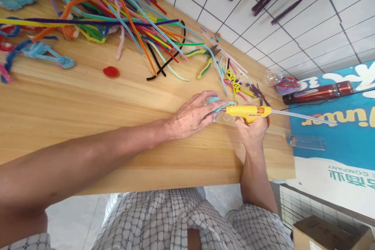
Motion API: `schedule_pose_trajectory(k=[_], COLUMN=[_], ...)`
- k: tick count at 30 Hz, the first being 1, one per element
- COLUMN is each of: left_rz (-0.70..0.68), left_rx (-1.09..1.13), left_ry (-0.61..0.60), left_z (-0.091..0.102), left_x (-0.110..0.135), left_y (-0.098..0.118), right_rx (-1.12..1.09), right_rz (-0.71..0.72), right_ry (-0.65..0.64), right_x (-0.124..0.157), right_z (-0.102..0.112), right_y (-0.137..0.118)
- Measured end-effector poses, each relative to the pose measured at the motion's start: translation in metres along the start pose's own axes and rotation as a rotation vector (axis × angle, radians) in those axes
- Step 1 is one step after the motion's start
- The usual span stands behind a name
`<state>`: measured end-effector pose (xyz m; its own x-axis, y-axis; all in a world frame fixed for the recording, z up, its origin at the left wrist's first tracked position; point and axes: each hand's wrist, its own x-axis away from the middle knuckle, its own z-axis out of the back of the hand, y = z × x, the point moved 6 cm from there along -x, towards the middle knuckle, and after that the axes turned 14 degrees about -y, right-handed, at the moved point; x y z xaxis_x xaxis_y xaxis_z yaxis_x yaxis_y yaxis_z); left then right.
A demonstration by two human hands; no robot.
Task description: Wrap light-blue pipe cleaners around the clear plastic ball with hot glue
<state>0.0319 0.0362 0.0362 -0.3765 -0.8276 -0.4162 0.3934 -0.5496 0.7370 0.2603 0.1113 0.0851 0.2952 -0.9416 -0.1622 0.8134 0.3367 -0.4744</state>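
Note:
My left hand (195, 116) rests on the wooden table (88, 125), fingers closed on a light blue pipe cleaner piece (218, 103) beside a small clear object. My right hand (252, 132) grips a yellow glue gun (249, 112) from below. The gun's nozzle points left at the blue piece, right by my left fingertips. A clear glue stick (304, 117) sticks out of the gun's back toward the right.
A big heap of colourful pipe cleaners (111, 11) covers the far side of the table. Yellow-handled pliers (206, 60) and cut scraps (237, 84) lie beyond my hands. A red round piece (111, 72) lies left. A red bottle (318, 93) lies right on a blue board.

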Motion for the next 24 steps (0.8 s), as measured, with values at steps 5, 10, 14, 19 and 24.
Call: schedule_pose_trajectory(k=[5,10,14,19,24], left_rz=[0.0,-0.006,-0.021,-0.021,-0.018], left_rx=[0.004,-0.004,-0.008,-0.006,0.001], left_ry=[-0.005,-0.001,0.005,0.012,0.012], left_z=[-0.0001,0.0005,0.0005,0.0009,0.0007], left_x=[-0.0002,-0.0004,-0.0003,-0.0004,-0.0007], left_y=[0.0001,0.0006,0.001,0.001,0.0003], right_rx=[-0.014,-0.044,-0.041,-0.035,-0.041], right_rz=[0.019,0.025,0.033,0.042,0.032], right_ry=[0.009,-0.007,-0.011,-0.011,-0.009], right_x=[0.0002,-0.0002,-0.0007,-0.0007,-0.0003], right_z=[0.001,0.0007,0.0007,0.0003,0.0002], right_y=[-0.0021,-0.0016,-0.0022,-0.0023,-0.0005])
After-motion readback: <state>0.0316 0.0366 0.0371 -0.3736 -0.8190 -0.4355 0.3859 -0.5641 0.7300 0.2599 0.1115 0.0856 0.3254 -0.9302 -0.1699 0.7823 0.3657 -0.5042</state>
